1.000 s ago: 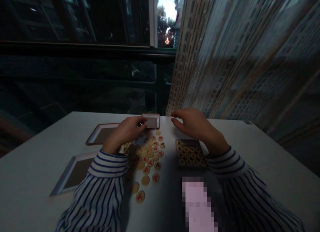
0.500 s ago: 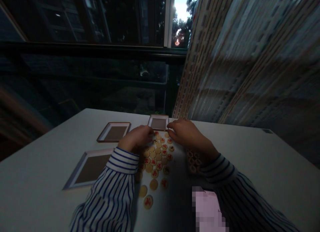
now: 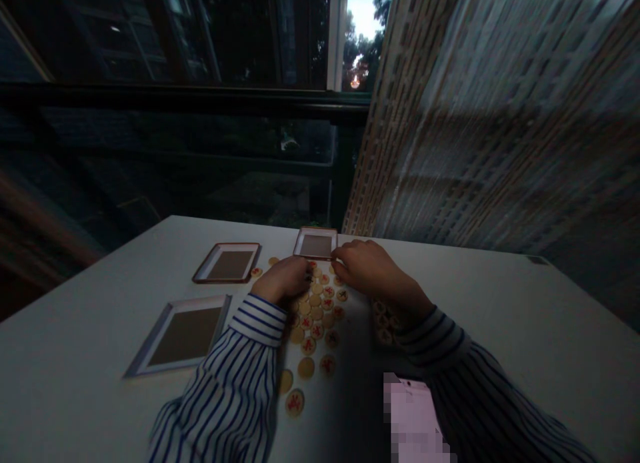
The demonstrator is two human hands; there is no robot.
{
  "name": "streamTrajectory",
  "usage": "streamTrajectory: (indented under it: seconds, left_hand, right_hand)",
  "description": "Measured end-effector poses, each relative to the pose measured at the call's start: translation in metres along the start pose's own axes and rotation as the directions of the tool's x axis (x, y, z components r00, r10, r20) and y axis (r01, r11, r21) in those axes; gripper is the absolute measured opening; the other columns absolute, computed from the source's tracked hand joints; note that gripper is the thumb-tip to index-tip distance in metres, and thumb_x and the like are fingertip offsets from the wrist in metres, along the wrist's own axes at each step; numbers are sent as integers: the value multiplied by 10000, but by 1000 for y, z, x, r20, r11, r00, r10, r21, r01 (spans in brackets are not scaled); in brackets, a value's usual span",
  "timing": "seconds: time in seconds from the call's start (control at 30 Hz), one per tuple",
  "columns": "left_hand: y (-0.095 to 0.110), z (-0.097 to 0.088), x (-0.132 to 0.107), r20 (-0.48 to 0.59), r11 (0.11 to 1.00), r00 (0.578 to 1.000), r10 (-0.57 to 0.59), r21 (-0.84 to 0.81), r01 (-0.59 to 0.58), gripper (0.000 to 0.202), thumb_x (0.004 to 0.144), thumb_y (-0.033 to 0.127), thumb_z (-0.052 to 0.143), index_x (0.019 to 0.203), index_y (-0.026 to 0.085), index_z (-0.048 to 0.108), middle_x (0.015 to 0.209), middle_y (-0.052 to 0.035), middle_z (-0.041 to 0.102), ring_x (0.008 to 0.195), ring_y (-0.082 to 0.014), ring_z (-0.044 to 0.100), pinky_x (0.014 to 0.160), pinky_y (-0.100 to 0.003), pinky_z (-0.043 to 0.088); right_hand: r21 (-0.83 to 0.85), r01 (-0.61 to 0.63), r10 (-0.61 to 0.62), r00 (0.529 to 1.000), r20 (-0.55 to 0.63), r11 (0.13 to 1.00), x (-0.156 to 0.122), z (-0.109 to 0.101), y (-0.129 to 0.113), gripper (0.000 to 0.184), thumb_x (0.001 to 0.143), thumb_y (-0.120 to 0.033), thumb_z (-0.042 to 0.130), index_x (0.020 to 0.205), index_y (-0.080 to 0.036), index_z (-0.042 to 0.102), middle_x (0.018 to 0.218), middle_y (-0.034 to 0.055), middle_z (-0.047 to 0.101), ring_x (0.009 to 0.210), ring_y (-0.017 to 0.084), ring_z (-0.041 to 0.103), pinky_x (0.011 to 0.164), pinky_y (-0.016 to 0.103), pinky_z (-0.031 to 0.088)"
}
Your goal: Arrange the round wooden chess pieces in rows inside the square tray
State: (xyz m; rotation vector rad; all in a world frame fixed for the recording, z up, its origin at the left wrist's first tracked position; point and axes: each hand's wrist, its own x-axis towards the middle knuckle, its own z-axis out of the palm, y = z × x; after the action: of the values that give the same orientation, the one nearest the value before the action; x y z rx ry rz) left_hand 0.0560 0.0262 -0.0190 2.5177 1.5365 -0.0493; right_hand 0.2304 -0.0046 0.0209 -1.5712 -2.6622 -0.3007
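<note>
Several round pale game discs (image 3: 317,312) with red or black marks lie spread on the white table (image 3: 500,330). My left hand (image 3: 283,280) rests curled over the far left of the spread, fingertips pinched at a disc. My right hand (image 3: 369,270) is curled beside it, fingertips at the discs just in front of a small brown-rimmed tray (image 3: 316,244). A box of discs (image 3: 386,318) shows partly under my right forearm.
Two more trays lie left: a brown-rimmed one (image 3: 227,262) and a pale-rimmed one (image 3: 183,332). A dark railing and glass stand behind the table. A patterned curtain (image 3: 500,116) hangs at right. A blurred pink patch (image 3: 414,420) sits near the front edge.
Both hands have come down from the small far tray onto the discs and closed in together. The view shifted left, then steadied.
</note>
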Motion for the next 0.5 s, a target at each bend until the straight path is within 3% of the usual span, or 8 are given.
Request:
streamTrajectory:
  seconds: [0.5]
  left_hand:
    - [-5,11,7,-3,999,999,32,32,-32,216,706,220,484,821,216,667,860,-77,684,812,-200,619,661,-261,429]
  right_hand:
    - [29,3,-2,1000,-16,1000,-2,-5,1,340,870,-316,338,1026,-186,611,999,104,644,942,232,568,773,331,372]
